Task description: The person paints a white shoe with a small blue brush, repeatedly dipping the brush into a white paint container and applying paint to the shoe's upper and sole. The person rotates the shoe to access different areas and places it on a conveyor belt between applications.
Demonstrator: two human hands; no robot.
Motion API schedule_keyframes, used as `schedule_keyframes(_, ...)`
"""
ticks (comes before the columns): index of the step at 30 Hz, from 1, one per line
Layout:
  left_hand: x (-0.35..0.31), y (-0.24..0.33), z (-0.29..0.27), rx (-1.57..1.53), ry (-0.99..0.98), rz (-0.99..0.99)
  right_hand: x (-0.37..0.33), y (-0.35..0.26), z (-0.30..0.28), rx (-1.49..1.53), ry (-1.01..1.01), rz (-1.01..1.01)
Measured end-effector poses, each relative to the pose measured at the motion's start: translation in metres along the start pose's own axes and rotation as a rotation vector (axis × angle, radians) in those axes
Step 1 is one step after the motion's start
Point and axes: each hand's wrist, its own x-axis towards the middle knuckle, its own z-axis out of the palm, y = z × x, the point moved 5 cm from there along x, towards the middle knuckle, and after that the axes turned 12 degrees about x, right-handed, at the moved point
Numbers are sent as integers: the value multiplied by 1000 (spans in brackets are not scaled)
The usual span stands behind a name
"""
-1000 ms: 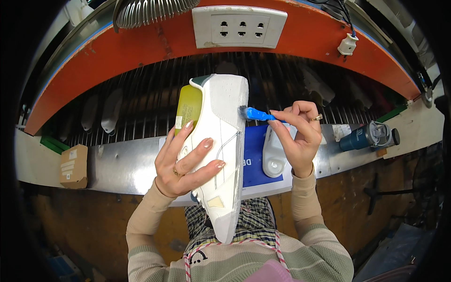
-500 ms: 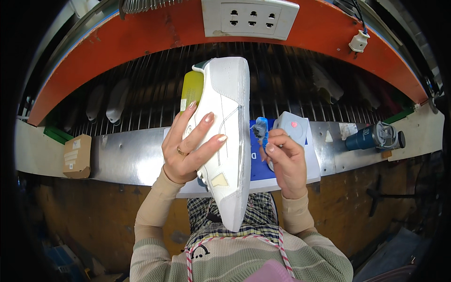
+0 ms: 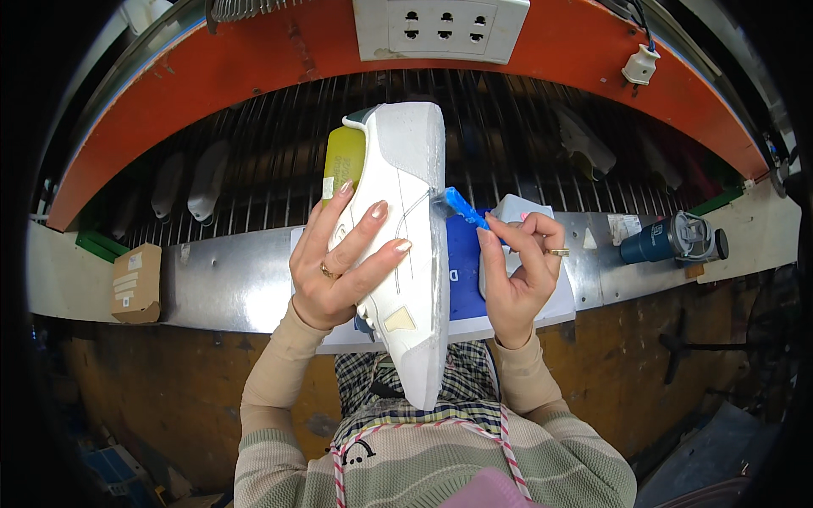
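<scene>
A: Shoe [image 3: 405,245] status: you're holding a white shoe upper on a yellow last [image 3: 343,161], raised in front of your chest, toe pointing down at you, heel end up toward the orange frame [image 3: 254,76].

B: Left hand [image 3: 339,262]?

A: You're cupping the shoe's side with it, fingers spread flat across the white panel, thumb hidden behind. Ring showing on one finger.

B: Right hand [image 3: 517,267]?

A: You're pinching a small blue brush [image 3: 464,207] between thumb and fingertips, the other fingers curled in. Brush tip is touching the shoe's right edge, along the sole margin, about halfway down.

B: What's under the hands?

A: Metal bench ledge [image 3: 220,279] running left to right. White tray [image 3: 542,313] with a blue sheet [image 3: 461,271] is sitting on it, right behind the shoe. Pale container [image 3: 512,212] is standing on that sheet, partly blocked by your right hand; can't tell what's in it.

B: Surroundings?

A: Cardboard box [image 3: 135,282] is sitting on the ledge far left. Dark blue lidded cup [image 3: 669,240] is lying on the ledge far right. Grille of dark bars [image 3: 271,161] is running behind the ledge, with a few shoe parts resting on it. White socket strip [image 3: 440,30] is mounted on the orange frame up top.
</scene>
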Motion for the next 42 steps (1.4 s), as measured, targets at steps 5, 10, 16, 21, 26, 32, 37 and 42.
schedule_keyframes(5, -2, 2, -2, 5, -9, 1, 8, -1, 1, -89, 3, -101)
schedule_keyframes(10, -4, 2, -3, 15, -16, 13, 14, 1, -2, -163, 3, -222)
schedule_keyframes(16, -3, 2, -2, 9, -6, 14, 24, 2, -6, -83, -58, -186)
schedule_keyframes(21, -2, 1, -4, 2, -15, -14, 27, 4, -9, 75, -170, -62)
schedule_keyframes(26, -1, -1, -2, 0, 0, -22, 26, 6, -14, 132, -262, -26)
schedule_keyframes(32, -3, -4, 0, 26, 13, -19, 24, 8, -19, 200, -365, 17)
schedule_keyframes(37, -4, -6, 3, 21, 19, -29, 20, 11, -21, 315, -405, 148)
schedule_keyframes(42, -5, -5, 12, -5, 71, -95, -1, 18, -6, 474, -189, 332)
